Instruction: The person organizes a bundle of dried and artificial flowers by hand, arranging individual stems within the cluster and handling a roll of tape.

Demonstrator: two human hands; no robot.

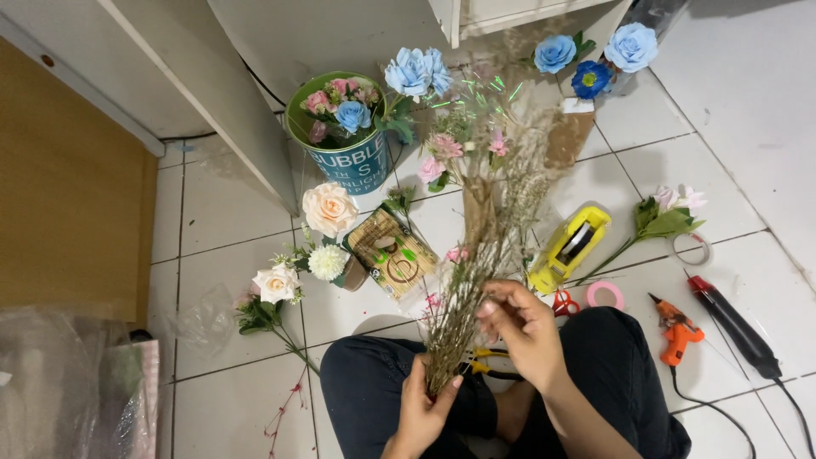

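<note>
White tiled floor (722, 170): left hand (421, 408) clasps dried-grass bunch (480, 246) at its base; right hand (523, 327) pinches stems, apparently (view blurred); yellow tape dispenser (568, 246) just beside the bunch.

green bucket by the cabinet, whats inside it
Inside the green bucket are artificial flowers: several pink roses and one blue rose. Their stems and the bucket's bottom are hidden beneath the blooms.

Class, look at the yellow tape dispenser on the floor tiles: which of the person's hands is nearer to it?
Right. The right hand pinches the dried stems just below-left of the yellow tape dispenser. The left hand grips the bunch's base, lower and farther away.
</note>
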